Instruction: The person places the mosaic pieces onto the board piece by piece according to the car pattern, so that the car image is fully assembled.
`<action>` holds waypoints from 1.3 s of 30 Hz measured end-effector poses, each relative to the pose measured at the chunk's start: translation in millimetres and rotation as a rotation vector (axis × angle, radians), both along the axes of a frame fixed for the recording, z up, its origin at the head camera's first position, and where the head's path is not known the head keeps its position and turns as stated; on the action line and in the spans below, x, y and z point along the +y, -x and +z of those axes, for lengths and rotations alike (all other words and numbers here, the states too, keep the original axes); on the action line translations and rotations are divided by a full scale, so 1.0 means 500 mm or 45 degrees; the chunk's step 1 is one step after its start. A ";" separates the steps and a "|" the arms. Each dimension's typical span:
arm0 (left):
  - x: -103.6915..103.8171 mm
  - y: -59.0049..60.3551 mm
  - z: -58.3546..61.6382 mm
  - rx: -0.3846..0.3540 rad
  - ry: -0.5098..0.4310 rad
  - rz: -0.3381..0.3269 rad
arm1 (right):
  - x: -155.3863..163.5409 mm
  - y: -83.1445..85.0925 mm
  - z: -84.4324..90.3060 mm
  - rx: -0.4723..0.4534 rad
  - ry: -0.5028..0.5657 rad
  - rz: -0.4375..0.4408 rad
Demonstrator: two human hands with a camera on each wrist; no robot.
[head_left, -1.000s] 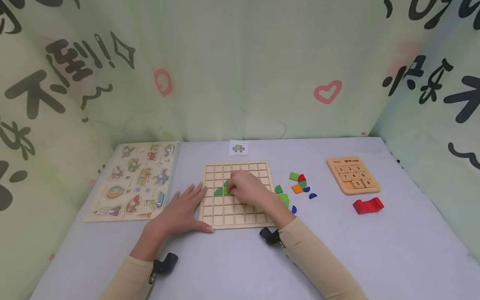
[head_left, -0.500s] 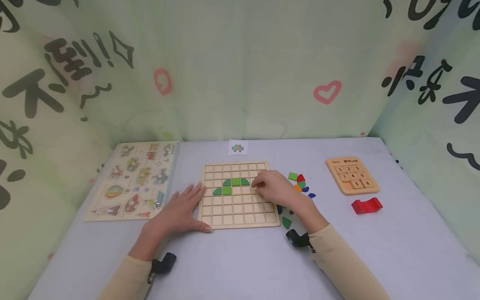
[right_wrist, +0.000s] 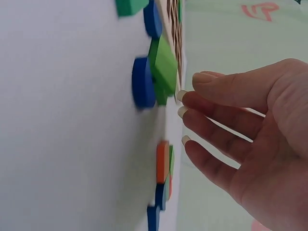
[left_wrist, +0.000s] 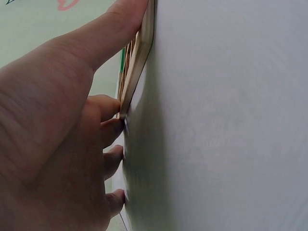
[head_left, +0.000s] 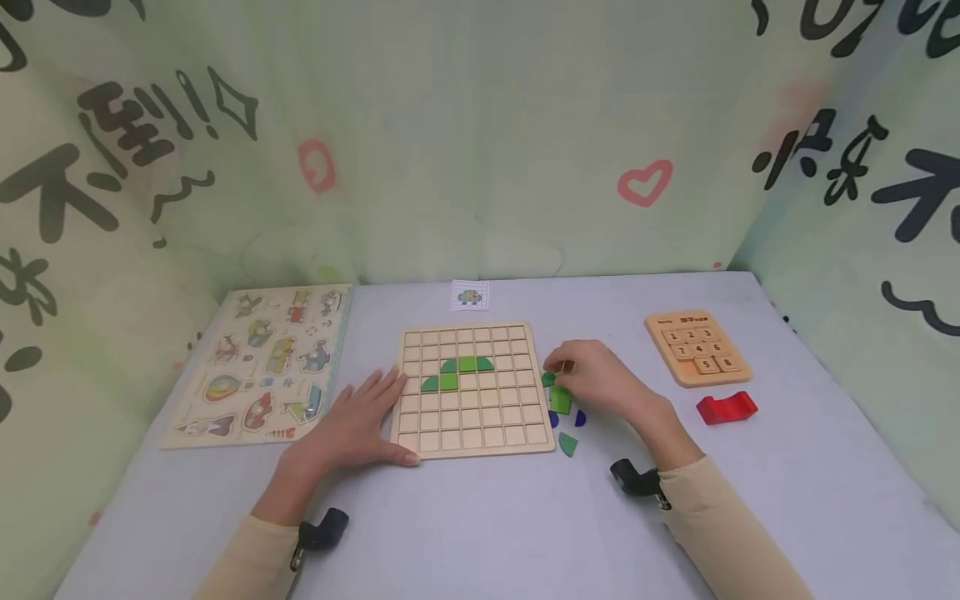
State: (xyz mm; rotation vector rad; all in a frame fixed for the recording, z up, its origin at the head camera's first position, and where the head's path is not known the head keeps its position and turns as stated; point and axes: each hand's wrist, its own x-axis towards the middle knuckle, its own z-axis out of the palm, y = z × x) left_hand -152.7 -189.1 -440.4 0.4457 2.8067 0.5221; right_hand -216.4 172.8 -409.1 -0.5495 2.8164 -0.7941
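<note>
While left hand (head_left: 356, 427) spreads wide along gridded wooden board (head_left: 471, 419), eight o'clock, right hand (head_left: 602, 380) curves loosely beside square green block (head_left: 559, 400), three o'clock.

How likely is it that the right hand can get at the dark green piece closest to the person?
Probably yes: the right hand is close by and appears to hold nothing, and nothing lies on top of the dark green piece.
</note>
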 end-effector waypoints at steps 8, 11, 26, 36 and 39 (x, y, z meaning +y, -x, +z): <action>0.001 -0.002 0.002 0.004 0.001 -0.003 | 0.054 0.001 -0.014 0.057 -0.016 -0.024; 0.001 -0.003 0.000 0.010 0.000 -0.005 | 0.065 0.003 -0.016 0.071 -0.041 -0.043; 0.001 -0.001 -0.002 0.015 -0.011 -0.008 | 0.076 0.009 -0.019 0.096 -0.102 -0.085; -0.001 -0.003 -0.002 0.011 -0.013 -0.005 | 0.041 0.007 -0.012 0.102 -0.027 -0.053; -0.001 -0.002 -0.003 0.023 -0.020 -0.010 | 0.024 0.008 -0.005 0.096 -0.005 -0.057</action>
